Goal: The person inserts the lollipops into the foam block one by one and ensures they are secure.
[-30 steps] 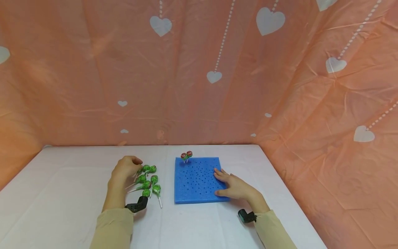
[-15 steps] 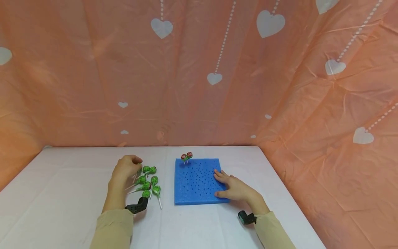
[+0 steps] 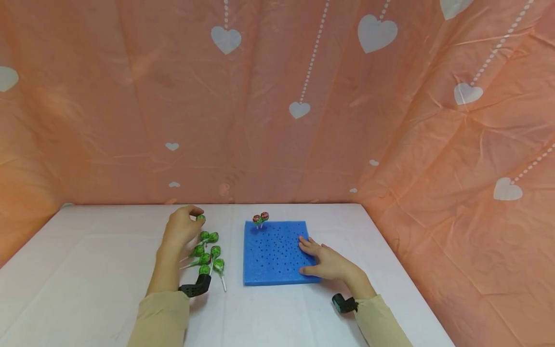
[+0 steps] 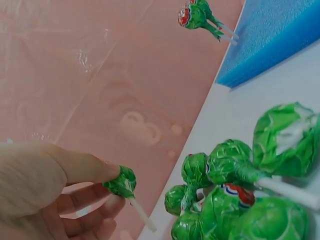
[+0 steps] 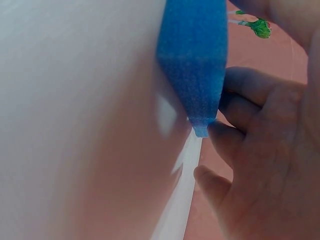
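Between thumb and fingers my left hand pinches a green-wrapped lollipop by its head, its white stick pointing down and away. Below and to the right of that hand lies a group of green lollipops on the white table. A blue foam block dotted with small holes lies in the middle. Two lollipops with red and green wrappers stand upright in its far left corner. Spread over the block's right edge, my right hand rests with its fingers extended and holds nothing.
A white cloth covers the table. Orange sheeting with white hearts hangs behind it and along the right side. A black wrist camera on the left arm covers part of the lollipop group.
My left hand has risen and moved slightly away from me with a lollipop, drawing it off the group. The right hand and the foam block have stayed in place.
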